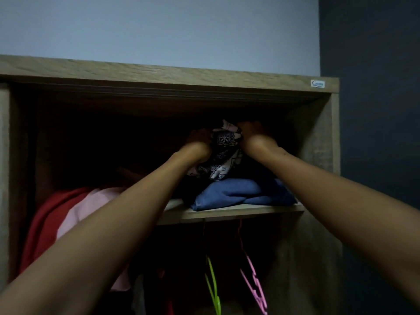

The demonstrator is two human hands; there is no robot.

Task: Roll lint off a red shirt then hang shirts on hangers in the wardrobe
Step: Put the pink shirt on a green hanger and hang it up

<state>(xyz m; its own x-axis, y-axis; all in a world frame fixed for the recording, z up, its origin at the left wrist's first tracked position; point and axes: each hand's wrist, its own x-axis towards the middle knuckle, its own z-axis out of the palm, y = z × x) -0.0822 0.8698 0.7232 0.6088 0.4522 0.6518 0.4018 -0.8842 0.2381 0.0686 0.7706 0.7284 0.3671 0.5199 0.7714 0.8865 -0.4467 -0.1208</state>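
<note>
Both arms reach up into the top compartment of a wooden wardrobe (313,144). My left hand (200,142) and my right hand (254,135) each grip one side of a bunched black-and-white patterned garment (221,155) held above the shelf (238,212). Under it lies a folded blue garment (238,194). At the lower left hang a red shirt (47,219) and a pink garment (84,212). Below the shelf hang an empty green hanger (212,285) and an empty pink hanger (254,283). The compartment's back is too dark to read.
The wardrobe's top board (159,73) runs across just above my hands. A light wall (159,26) rises behind it and a dark wall (375,87) stands at the right. The right side panel is close to my right forearm.
</note>
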